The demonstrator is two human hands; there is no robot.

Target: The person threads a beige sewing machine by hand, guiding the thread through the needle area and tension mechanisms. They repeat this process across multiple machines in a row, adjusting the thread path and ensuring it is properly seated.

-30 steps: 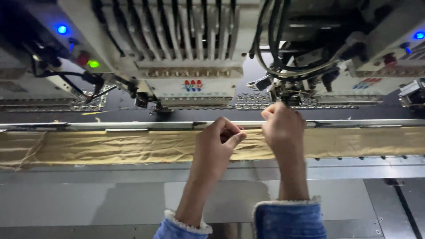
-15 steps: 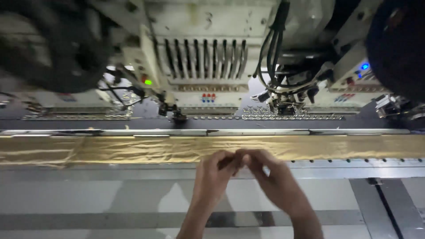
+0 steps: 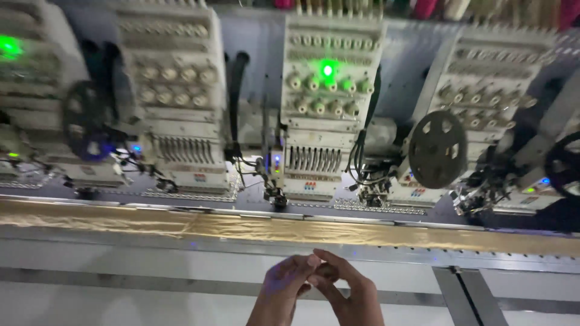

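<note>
Both wrists run off the bottom edge; whatever the left hand (image 3: 289,282) and right hand (image 3: 345,288) pinch between their touching fingertips is too tiny to tell; the machine heads (image 3: 326,108) above them are pretty blurry, tops cropped.

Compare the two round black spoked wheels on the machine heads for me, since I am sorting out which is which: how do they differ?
The black spoked wheel on the right shows sharp, with pale gaps between its spokes; the black spoked wheel on the left is blurred and dim. The right wheel looks larger and hangs lower than the left one. Both are round, dark and mounted on the front of pale embroidery heads.
</note>
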